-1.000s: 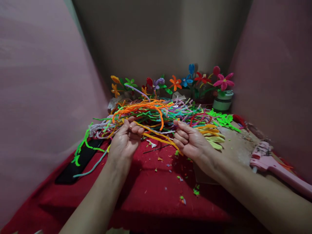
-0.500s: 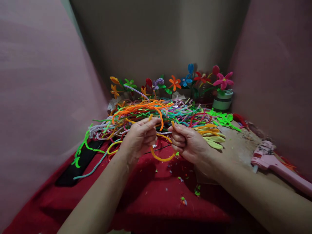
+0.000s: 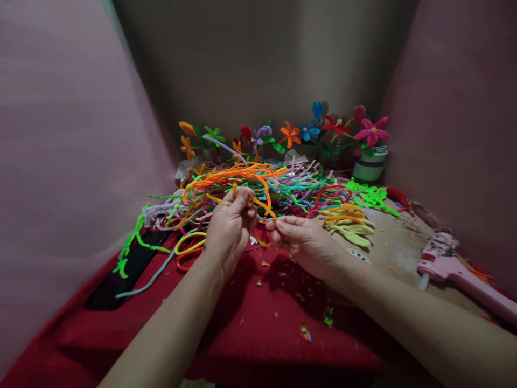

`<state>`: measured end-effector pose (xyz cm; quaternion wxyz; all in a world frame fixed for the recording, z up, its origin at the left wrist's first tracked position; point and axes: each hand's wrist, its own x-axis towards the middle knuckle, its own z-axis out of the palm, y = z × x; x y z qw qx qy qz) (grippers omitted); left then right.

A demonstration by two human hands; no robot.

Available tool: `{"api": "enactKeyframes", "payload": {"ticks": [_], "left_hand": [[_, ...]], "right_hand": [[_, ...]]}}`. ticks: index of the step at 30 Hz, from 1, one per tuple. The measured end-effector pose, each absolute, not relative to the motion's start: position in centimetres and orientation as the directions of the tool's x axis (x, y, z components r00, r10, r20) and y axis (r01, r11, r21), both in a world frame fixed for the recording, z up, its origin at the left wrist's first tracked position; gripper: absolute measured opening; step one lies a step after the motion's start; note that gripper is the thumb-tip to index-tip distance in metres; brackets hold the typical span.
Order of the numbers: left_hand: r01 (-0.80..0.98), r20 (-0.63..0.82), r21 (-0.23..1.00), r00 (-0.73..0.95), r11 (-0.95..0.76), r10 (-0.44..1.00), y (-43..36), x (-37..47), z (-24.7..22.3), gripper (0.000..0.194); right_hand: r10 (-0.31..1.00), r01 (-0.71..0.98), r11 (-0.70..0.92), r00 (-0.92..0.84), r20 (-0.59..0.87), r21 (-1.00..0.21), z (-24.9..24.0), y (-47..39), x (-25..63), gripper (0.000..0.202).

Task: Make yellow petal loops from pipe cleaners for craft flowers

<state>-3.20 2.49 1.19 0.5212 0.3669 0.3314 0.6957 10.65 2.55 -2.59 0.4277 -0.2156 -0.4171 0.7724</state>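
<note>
Between my two hands runs a yellow-orange pipe cleaner (image 3: 264, 208), looped, with its lower curve hanging below the fingers. My left hand (image 3: 236, 218) pinches it, and a short end sticks up above the thumb. The fingertips of my right hand (image 3: 297, 237) are closed on it a little lower and to the right. Just behind the hands lies a heap of many-coloured pipe cleaners (image 3: 291, 188), with a bundle of orange ones (image 3: 230, 175) on top.
Fuzzy flowers (image 3: 290, 134) stand along the back, some near a green pot (image 3: 369, 164). A pink glue gun (image 3: 448, 264) lies at right, a black phone (image 3: 117, 288) at left. Yellow petal loops (image 3: 351, 223) and scraps (image 3: 306, 334) lie on board and red cloth (image 3: 262, 328).
My right hand has moved left and slightly down, nearer my left hand. The pipe cleaner's stretch between the fingers now slants across, and its hanging loop is smaller.
</note>
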Motion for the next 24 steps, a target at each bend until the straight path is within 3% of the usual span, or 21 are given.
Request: {"api": "enactKeyframes", "payload": {"ticks": [3, 9, 14, 18, 24], "left_hand": [[-0.518, 0.178, 0.805, -0.251, -0.288, 0.951, 3.0, -3.5, 0.6, 0.015], [-0.576, 0.122, 0.784, -0.224, -0.232, 0.967, 2.9, -3.4, 0.2, 0.015], [-0.623, 0.155, 0.745, -0.189, -0.240, 0.970, 2.9, -3.1, 0.5, 0.019], [-0.643, 0.175, 0.726, -0.170, -0.244, 0.970, 2.6, -2.7, 0.5, 0.023], [-0.620, 0.187, 0.740, -0.182, -0.260, 0.965, 2.1, -2.5, 0.8, 0.021]], "right_hand": [[0.862, -0.444, -0.254, -0.507, 0.008, -0.859, -3.1, 2.7, 10.5, 0.014], [0.862, -0.324, -0.142, -0.505, 0.044, -0.935, -2.9, 2.2, 10.2, 0.013], [0.878, -0.084, -0.017, -0.477, 0.025, -0.996, -2.1, 1.5, 10.2, 0.024], [0.838, 0.157, 0.148, -0.544, 0.040, -0.976, -1.7, 1.2, 10.4, 0.030], [0.803, 0.241, 0.088, -0.591, -0.074, -0.966, -1.3, 1.2, 10.5, 0.028]]}}
